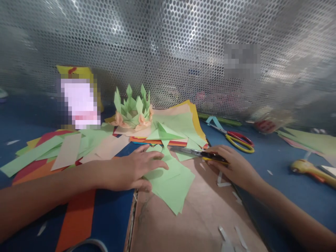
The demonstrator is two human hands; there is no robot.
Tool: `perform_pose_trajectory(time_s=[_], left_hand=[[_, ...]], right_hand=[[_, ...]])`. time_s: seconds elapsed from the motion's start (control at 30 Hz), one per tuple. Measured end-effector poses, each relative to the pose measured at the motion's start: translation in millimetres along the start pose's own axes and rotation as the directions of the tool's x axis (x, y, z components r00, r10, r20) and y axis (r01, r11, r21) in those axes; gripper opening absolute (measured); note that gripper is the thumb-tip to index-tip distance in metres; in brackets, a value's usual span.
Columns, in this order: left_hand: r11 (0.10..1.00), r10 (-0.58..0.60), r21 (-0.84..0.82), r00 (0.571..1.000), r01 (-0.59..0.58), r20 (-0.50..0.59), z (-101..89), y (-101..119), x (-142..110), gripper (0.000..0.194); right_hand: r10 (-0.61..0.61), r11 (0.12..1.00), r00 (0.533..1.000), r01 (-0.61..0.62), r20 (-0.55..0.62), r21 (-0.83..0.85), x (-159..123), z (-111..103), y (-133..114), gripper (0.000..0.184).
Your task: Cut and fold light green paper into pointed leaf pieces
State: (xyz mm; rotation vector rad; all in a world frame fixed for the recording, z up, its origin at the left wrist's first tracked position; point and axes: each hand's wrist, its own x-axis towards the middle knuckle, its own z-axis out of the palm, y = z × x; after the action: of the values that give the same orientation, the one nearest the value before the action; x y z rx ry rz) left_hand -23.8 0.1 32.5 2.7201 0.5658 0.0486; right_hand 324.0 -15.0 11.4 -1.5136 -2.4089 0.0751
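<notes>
My right hand (pixel 235 166) grips a utility knife (pixel 195 152) by its black and yellow handle, the blade pointing left. With fingers spread, my left hand (pixel 132 167) rests at the left edge of light green paper sheets (pixel 174 185). These sheets lie overlapping on a brownish board (pixel 154 224). Just behind them is a folded green paper piece (pixel 166 133), on a stack of coloured paper (pixel 175 120). At the back left of that stack stands an origami piece (pixel 131 106) with pointed green tips and peach folds around its base.
Scissors (pixel 231 136) with red and yellow handles lie right of the stack. A yellow-handled tool (pixel 309 168) is farther right. Mixed paper strips (pixel 68 150) cover the left side of the blue table (pixel 112 217). A perforated metal panel (pixel 168 45) rises behind. White scraps (pixel 225 239) lie at the front.
</notes>
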Motion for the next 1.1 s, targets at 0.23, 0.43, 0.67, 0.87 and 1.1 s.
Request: perform_pose_trajectory(time_s=[0.23, 0.43, 0.67, 0.87, 1.1], left_hand=[[0.999, 0.031, -0.032, 0.999, -0.031, -0.008, 0.3, 1, 1, 0.041], [1.000, 0.018, 0.003, 0.999, -0.018, 0.032, -0.4, 1, 2, 0.047], [0.998, 0.058, 0.003, 0.998, -0.058, -0.015, 3.4, -3, 0, 0.051], [0.997, 0.053, 0.045, 0.998, -0.055, 0.038, 3.6, -6, 2, 0.058], [0.997, 0.047, 0.053, 0.994, -0.052, 0.100, 4.5, -7, -1, 0.056]], right_hand=[[-0.138, 0.988, 0.987, 0.132, 0.078, 0.082, -3, 5, -11, 0.036], [-0.082, 0.996, 0.996, 0.081, 0.028, 0.048, -1, -1, 0, 0.036], [-0.132, 0.976, 0.986, 0.111, 0.099, 0.188, -1, -6, -7, 0.035], [-0.288, 0.947, 0.931, 0.242, 0.226, 0.210, 1, -7, -18, 0.040], [-0.361, 0.927, 0.885, 0.305, 0.296, 0.218, 4, -10, -10, 0.046]])
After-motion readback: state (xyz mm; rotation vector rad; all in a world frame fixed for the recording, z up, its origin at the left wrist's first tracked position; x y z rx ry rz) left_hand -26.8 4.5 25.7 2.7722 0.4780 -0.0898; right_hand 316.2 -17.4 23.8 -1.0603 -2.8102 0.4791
